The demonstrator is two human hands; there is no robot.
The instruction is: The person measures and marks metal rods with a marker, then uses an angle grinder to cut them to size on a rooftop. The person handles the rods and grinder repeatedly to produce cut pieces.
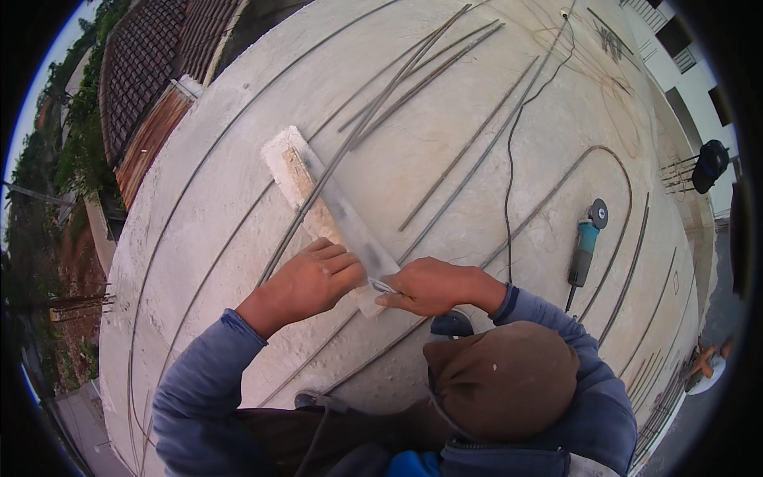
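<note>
My two hands are close together over the near end of a long pale board (350, 226), crusted with dried mortar. My right hand (429, 286) pinches a small thin piece of shiny metal (381, 286) between thumb and fingers; its exact kind is unclear. Beside it, my left hand (314, 278) is closed with its fingers curled, the tips hidden; whether it also grips the metal piece does not show. Several long steel rods (381, 99) cross over the board, their near ends beside my left wrist.
On the right lies a teal angle grinder (584, 246) with its disc at the far end. A black cable (509, 183) and a bent rod (628, 179) run over the concrete slab (445, 119). Tiled roofs (147, 67) stand beyond its left edge; another person (706, 367) is at the far right.
</note>
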